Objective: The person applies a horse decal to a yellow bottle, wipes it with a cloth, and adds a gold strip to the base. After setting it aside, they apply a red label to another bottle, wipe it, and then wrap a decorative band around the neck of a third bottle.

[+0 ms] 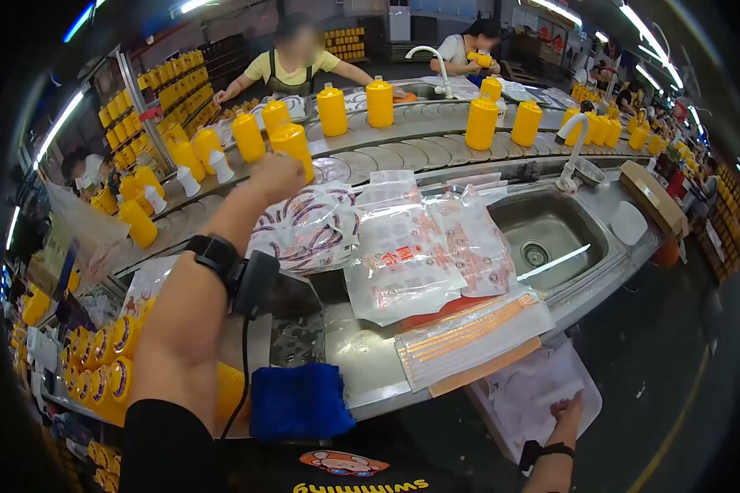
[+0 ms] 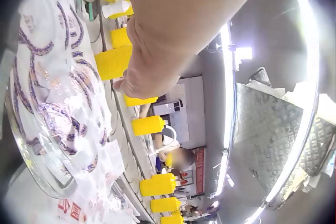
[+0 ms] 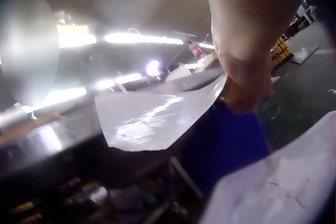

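My left hand (image 1: 275,174) reaches out over the counter and grips a yellow bottle (image 1: 293,149) at the near edge of the conveyor. Its fingertips are partly hidden in the left wrist view, where the bottle (image 2: 113,63) shows beside the hand. Low on the right, my right hand (image 1: 566,407) is above a white bin (image 1: 582,370), fingers loosely apart. A glossy white sheet (image 3: 157,121) hangs in the air in the right wrist view, one corner right at this hand. Below my left arm lies a pile of printed label stickers (image 1: 308,230).
Label sheets (image 1: 403,271) lie beside a steel sink (image 1: 543,234) with a white faucet (image 1: 574,152). A blue cloth (image 1: 300,403) sits at the counter's front edge. Yellow jars (image 1: 111,361) stand at left. Several bottles line the conveyor (image 1: 370,160); people work across it.
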A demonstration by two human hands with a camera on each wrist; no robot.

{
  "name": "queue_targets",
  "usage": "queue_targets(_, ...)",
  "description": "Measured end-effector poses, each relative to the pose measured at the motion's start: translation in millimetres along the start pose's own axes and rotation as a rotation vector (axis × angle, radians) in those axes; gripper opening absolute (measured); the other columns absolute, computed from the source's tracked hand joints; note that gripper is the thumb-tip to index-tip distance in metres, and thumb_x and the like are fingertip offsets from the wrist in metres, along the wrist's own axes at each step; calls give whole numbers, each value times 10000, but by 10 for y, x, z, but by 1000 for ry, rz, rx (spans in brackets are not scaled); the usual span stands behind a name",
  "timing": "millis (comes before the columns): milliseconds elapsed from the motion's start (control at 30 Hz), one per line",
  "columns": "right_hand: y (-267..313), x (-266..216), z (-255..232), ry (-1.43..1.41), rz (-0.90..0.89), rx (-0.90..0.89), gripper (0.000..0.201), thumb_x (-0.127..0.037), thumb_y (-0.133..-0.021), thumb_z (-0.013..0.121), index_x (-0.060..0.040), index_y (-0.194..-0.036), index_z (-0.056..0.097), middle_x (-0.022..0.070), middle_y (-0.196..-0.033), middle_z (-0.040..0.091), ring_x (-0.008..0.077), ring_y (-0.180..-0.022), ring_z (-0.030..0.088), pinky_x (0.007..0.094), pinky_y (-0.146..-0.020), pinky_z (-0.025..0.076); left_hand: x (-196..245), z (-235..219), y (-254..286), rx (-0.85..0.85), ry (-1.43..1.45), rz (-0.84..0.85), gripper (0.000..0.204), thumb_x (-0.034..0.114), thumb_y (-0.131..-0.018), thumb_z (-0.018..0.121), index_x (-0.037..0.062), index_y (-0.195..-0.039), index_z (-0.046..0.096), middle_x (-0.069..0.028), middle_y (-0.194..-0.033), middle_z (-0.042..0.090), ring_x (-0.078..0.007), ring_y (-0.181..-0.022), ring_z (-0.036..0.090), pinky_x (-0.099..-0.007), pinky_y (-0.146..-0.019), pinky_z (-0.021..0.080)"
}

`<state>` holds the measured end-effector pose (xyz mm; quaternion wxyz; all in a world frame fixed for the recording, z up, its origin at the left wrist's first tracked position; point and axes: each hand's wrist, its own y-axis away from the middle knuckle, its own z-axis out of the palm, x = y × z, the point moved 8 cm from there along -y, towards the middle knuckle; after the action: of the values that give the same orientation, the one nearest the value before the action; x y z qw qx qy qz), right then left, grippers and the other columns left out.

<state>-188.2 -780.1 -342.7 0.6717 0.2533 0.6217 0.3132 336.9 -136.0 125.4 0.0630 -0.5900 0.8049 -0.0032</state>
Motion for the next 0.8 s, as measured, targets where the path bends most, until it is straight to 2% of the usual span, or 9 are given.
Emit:
queue_targets(67, 142, 215, -3, -52, -25, 98, 378, -465, -968, 521, -93, -1035, 511, 45, -745, 456, 141, -384, 266, 314, -404, 344, 32, -216, 53, -7, 41, 15, 314, 285, -856, 566, 161, -1109, 704, -139, -1152, 660, -359, -1156, 553, -471, -955, 469)
queue_targets(167, 381, -89, 202, -9, -482, -7, 314, -404, -968, 554, -91, -990, 533, 33, -762, 484, 122, -377, 304, 303, -402, 366, 93, -539, 169, -52, 133, 72, 315, 286, -852, 605, 117, -1100, 702, -136, -1146, 662, -304, -1056, 624, -407, -937, 481)
queue_targets(233, 905, -402, 492, 64, -565, -252, 245, -317, -973, 571, -82, -1043, 572, 22, -839, 534, 104, -510, 459, 276, -441, 407, 200, -816, 313, -48, 126, 103, 326, 284, -852, 614, 93, -1104, 694, -139, -1129, 663, -284, -1011, 645, -385, -921, 485)
queue_targets(300, 1758, -758, 854, -44, -764, -252, 222, -245, -993, 545, -77, -1133, 586, 20, -982, 595, 105, -747, 567, 253, -521, 455, 335, -1099, 475, 24, 38, 169, 347, 285, -854, 616, 67, -1117, 679, -145, -1102, 662, -269, -966, 659, -369, -903, 490)
queue_targets(367, 2336, -979, 1171, -90, -864, -409, 204, -167, -1006, 519, -73, -1172, 593, 22, -1128, 608, 109, -888, 571, 234, -612, 472, 482, -1393, 771, 16, 89, 172, 350, 305, -872, 612, 87, -1145, 645, -139, -1104, 651, -258, -1037, 614, -385, -899, 479)
queue_targets(433, 2846, -1044, 1472, -132, -939, -638, 221, -147, -1010, 509, -52, -1192, 590, 40, -1162, 613, 106, -953, 574, 250, -659, 483, 584, -1627, 1092, 35, 140, 167, 358, 318, -889, 599, 101, -1174, 620, -135, -1122, 640, -252, -1077, 584, -399, -914, 460)
queue_targets(567, 3839, -815, 1927, -26, -1078, -895, 231, -78, -1005, 482, -26, -1197, 601, 78, -1263, 577, 114, -1011, 567, 259, -716, 493, 586, -1945, 1711, 187, 128, 189, 370, 327, -907, 572, 111, -1206, 605, -121, -1145, 637, -236, -1092, 568, -399, -944, 439)
queue_targets(700, 4770, -390, 2264, 84, -1194, -1164, 225, -17, -981, 478, -10, -1147, 630, 101, -1292, 558, 106, -924, 562, 237, -742, 489, 468, -2139, 2445, 389, 127, 286, 378, 307, -892, 586, 109, -1214, 603, -103, -1121, 645, -200, -1062, 589, -356, -913, 464)
queue_targets(800, 5169, -99, 2411, 156, -1195, -1302, 247, 12, -968, 465, 2, -1154, 629, 118, -1299, 557, 111, -919, 568, 244, -767, 494, 347, -2070, 2952, 258, 383, 225, 398, 290, -873, 603, 80, -1212, 596, -109, -1105, 645, -179, -1015, 611, -317, -893, 465)
